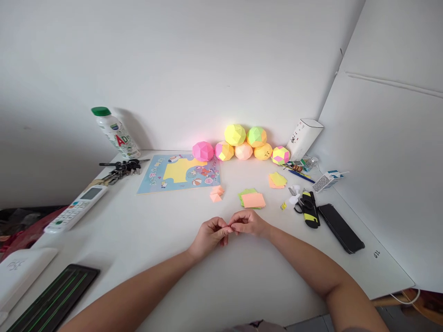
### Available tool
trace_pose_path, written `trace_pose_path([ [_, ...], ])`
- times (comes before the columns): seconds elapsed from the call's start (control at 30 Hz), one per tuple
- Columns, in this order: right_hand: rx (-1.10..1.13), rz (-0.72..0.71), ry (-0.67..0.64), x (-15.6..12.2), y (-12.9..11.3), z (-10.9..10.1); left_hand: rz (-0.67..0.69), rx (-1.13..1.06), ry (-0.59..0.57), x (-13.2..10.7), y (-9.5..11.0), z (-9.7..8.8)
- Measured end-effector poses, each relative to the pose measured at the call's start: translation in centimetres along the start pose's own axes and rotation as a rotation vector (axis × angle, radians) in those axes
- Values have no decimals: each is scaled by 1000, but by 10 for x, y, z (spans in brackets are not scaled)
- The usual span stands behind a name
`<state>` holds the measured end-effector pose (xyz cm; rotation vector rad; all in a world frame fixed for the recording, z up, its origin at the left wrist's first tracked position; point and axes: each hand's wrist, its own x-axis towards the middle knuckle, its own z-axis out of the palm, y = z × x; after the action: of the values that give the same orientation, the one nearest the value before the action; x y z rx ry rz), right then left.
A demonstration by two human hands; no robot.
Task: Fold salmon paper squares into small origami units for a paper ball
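Note:
My left hand (212, 234) and my right hand (249, 222) meet fingertip to fingertip over the near middle of the white table. Both are closed in a pinch; anything between the fingers is hidden or too small to make out. Just beyond them lies a stack of orange and green sticky notes (253, 200). Small folded peach paper pieces (216, 194) rest a little to its left. Farther right is a smaller yellow and orange stack of notes (278, 180).
Several faceted paper balls (235, 135) are piled against the wall. Left stand a bottle (117, 133), keys (122, 170), a remote (76, 210) and a picture sheet (152, 183). On the right lie scissors (298, 208), a yellow-black cutter (310, 210), a black phone (341, 228) and a small carton (325, 181).

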<state>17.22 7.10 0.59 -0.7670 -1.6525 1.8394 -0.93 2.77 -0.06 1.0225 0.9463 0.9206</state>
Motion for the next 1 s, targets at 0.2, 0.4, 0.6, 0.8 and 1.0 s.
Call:
trace_pose_path([
  [0.2,-2,58,-70,1,-3,-3,-19,48,-5,1,0,1],
  [0.4,-8,55,-80,0,0,-2,-22,143,-11,-1,1,1],
  [0.6,8,63,-77,0,3,0,-14,177,-37,-1,0,0],
  [0.8,1,55,-80,1,4,-2,-2,195,-54,-2,-2,-1],
  [1.0,-25,69,-132,2,-1,-7,-7,172,-56,-2,-5,0],
])
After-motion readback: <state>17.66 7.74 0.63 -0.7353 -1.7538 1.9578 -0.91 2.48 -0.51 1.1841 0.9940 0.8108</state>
